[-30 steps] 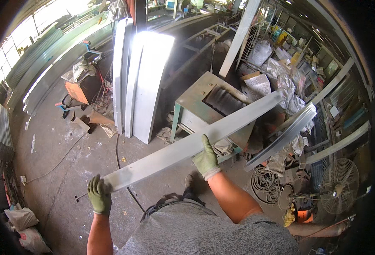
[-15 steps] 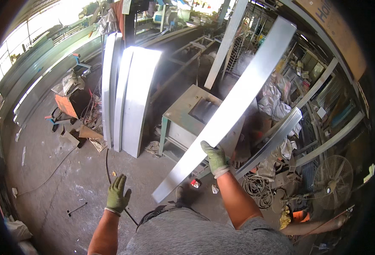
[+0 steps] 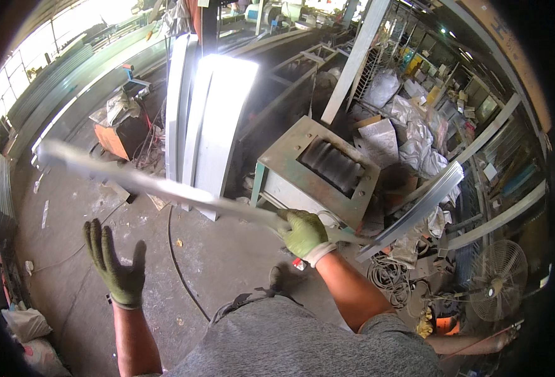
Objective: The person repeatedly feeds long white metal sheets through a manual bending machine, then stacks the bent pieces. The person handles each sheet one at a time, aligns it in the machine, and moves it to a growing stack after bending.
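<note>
My right hand, in a green glove, grips a long flat grey metal strip near one end. The strip is blurred and stretches from my hand up and to the left, over the concrete floor. My left hand, also gloved in green, is raised with fingers spread, holding nothing, below the strip's middle. Just behind my right hand stands a green metal rolling machine with dark rollers in its top.
Several tall grey sheet panels lean upright at centre. An orange box sits left of them. Bundled metal profiles, a floor fan, coiled cable and sacks crowd the right. A black cable crosses the floor.
The strip has swung from pointing up to the right over to the left. My left hand, which held it a second ago, has let go and stays open below it.
</note>
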`<control>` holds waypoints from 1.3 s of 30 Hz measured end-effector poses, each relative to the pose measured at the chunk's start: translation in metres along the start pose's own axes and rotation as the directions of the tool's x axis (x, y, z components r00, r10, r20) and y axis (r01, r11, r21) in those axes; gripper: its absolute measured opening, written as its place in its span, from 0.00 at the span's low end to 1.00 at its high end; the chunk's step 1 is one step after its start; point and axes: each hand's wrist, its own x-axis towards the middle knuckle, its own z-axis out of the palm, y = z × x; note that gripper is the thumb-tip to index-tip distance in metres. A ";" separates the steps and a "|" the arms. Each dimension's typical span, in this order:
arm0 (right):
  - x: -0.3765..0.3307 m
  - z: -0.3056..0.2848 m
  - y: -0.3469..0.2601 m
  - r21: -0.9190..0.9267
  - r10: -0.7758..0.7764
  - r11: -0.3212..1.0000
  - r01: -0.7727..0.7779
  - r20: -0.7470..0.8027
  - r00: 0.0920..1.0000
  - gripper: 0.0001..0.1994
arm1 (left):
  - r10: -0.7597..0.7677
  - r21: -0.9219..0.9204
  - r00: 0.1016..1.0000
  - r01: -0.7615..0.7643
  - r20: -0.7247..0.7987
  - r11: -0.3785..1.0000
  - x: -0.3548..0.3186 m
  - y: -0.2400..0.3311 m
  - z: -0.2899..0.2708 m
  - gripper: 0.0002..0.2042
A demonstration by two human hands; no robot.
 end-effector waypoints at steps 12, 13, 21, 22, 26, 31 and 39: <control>0.025 0.085 0.122 -0.007 -0.488 0.868 0.496 0.175 0.855 0.16 | -0.265 0.223 0.222 0.198 0.938 0.955 -0.192 -0.035 -0.005 0.53; 0.027 0.091 0.135 -0.002 -0.511 0.854 0.521 0.190 0.838 0.16 | -0.267 0.214 0.144 0.306 0.953 0.928 -0.212 -0.030 -0.002 0.47; 0.066 0.121 0.229 -0.198 -0.323 0.884 0.423 0.395 0.860 0.16 | -0.332 0.314 -0.030 0.417 0.943 0.853 -0.261 0.093 0.079 0.18; 0.079 0.122 0.241 -0.229 -0.247 0.906 0.356 0.397 0.884 0.15 | -0.302 0.268 0.006 0.449 0.953 0.853 -0.253 0.110 0.097 0.16; 0.135 0.099 0.299 -0.457 -0.149 0.811 0.365 0.442 0.884 0.14 | -0.264 0.259 -0.065 0.504 0.962 0.824 -0.216 0.166 0.180 0.16; 0.191 0.048 0.359 -0.518 -0.015 0.802 0.298 0.481 0.877 0.13 | -0.208 0.168 0.020 0.510 0.978 0.844 -0.178 0.203 0.250 0.15; 0.155 0.076 0.327 -0.351 -0.170 0.882 0.315 0.385 0.907 0.14 | -0.197 0.144 0.018 0.617 0.980 0.773 -0.215 0.186 0.209 0.14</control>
